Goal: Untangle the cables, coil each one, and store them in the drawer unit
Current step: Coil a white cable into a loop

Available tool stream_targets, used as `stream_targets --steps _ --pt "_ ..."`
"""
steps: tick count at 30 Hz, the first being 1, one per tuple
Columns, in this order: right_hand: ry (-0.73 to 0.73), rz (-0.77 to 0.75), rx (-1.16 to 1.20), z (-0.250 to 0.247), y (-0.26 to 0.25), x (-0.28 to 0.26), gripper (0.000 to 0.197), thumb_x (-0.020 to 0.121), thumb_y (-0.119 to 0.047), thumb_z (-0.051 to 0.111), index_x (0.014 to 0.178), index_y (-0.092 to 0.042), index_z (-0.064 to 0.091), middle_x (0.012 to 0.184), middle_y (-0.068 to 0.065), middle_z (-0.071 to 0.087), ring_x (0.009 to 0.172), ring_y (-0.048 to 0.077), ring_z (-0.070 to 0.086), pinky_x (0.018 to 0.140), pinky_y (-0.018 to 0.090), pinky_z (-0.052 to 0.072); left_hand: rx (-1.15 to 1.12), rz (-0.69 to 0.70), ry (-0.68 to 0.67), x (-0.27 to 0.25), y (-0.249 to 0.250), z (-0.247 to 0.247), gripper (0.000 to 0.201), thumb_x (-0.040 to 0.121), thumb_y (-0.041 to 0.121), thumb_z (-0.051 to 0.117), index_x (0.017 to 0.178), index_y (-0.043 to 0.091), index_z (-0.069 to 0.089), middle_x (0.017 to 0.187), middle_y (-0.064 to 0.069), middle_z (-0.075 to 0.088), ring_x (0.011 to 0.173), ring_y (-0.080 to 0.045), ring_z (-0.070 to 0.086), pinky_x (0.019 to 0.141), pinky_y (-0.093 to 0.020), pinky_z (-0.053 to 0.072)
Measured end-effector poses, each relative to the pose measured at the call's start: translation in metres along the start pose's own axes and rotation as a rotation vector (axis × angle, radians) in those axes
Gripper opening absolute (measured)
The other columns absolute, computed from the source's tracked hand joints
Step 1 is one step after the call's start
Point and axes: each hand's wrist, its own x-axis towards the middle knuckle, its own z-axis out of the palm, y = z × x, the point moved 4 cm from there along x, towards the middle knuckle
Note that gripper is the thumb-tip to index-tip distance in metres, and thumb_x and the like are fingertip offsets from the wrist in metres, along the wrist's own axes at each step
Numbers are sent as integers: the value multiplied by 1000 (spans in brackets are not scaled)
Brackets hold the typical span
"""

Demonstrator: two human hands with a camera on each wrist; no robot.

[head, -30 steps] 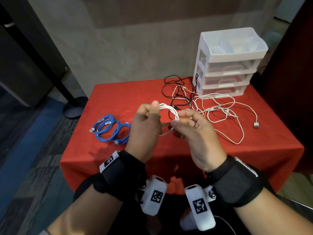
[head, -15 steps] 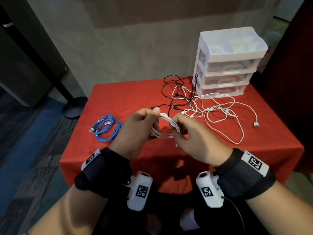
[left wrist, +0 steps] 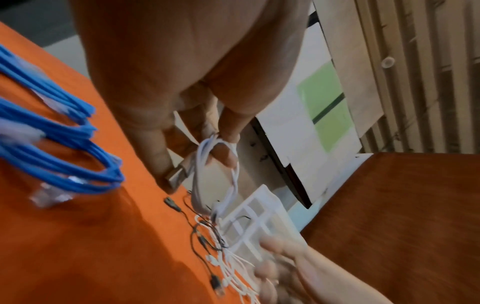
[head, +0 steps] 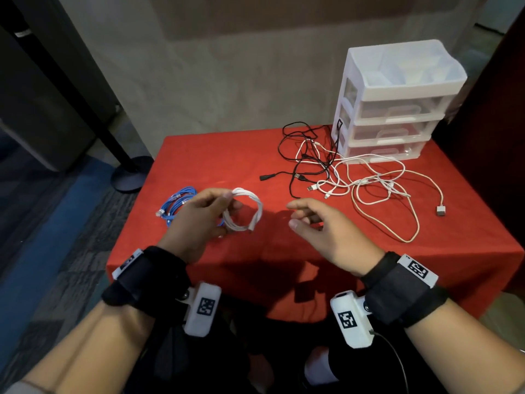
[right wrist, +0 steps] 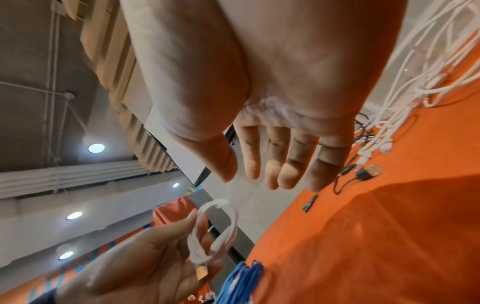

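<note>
Cables, several, on a red-clothed table (head: 199, 160), listed left to right. Coiled blue network cable (head: 176, 201): lying flat at the table's left edge. Small white coiled cable (head: 244, 211): held above the cloth by the left hand (head: 199, 220), thumb and fingers pinched round one side of the loop; its plug end seems tucked against the fingers, though the wrist view is blurred. Right hand (head: 326, 228): empty, fingers relaxed, apart from the coil. Loose tangle of black and white cables (head: 341, 172): not yet sorted. White plastic three-drawer unit (head: 397, 109): far right, drawers closed. Risk: the unsecured coil could spring open if the pinch slackens during the carry.
</note>
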Motion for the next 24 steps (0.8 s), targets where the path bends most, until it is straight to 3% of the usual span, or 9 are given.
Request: stream_targets --steps 3,7,10,12,14,18,19,21,24 --pt "-20 26 10 -6 12 -3 18 97 -14 68 114 -18 69 90 0 61 80 6 55 80 15 44 32 -24 75 14 -5 -40 32 105 18 49 82 18 72 74 7 72 61 -6 61 65 -29 51" --pt "-48 75 -31 -5 31 -5 10 99 -15 65 106 -19 71 74 -12 53 65 5 47 65 18 40 48 -97 302 38 -11 -100 22 105 27 52 88 18 61 79 1 67 58 -9 60 50 -22 54" --pt "-55 81 -67 2 42 -3 9 99 -16 64 103 -21 71 70 -13 52 62 4 46 64 20 40 10 -157 397 56 -17 -130 17 104 28 54 92 19 62 69 2 64 56 -6 63 53 -23 56" --pt "-43 68 -100 5 47 -2 9 99 -19 64 101 -23 72 71 -8 56 63 5 50 67 25 43 -5 -197 449 66 -23 -146 13 103 28 56 105 19 66 77 3 65 61 -6 62 63 -26 55" --pt "-34 57 -137 8 52 1 9 99 -21 63 100 -25 71 76 3 64 68 13 58 74 33 49 15 -240 478 75 -31 -160 15 103 26 58 112 18 66 85 2 66 69 -8 60 65 -27 55" --pt "0 31 -258 8 60 6 9 97 -23 64 97 -28 71 91 -1 71 89 15 65 88 36 51 286 -252 541 88 -41 -176 16 99 26 59 88 16 63 99 -10 67 65 -14 65 50 -20 55" --pt "22 18 -285 6 60 7 10 96 -22 65 96 -28 72 94 -3 71 91 13 65 90 34 50 391 -250 564 89 -42 -178 22 99 31 59 87 13 65 98 -13 69 66 -18 68 56 -23 56" --pt "94 0 -340 -3 58 13 11 94 -19 66 93 -27 73 94 -6 69 91 13 63 88 31 49 587 -254 597 90 -41 -181 36 95 44 59 99 9 71 107 -18 71 89 -30 71 84 -36 57" --pt "232 -9 -464 -22 56 26 9 91 -19 65 88 -25 70 91 -6 65 91 24 60 85 35 47 701 -233 631 87 -43 -178 57 82 58 59 120 16 68 133 -21 60 121 -37 59 109 -44 45"
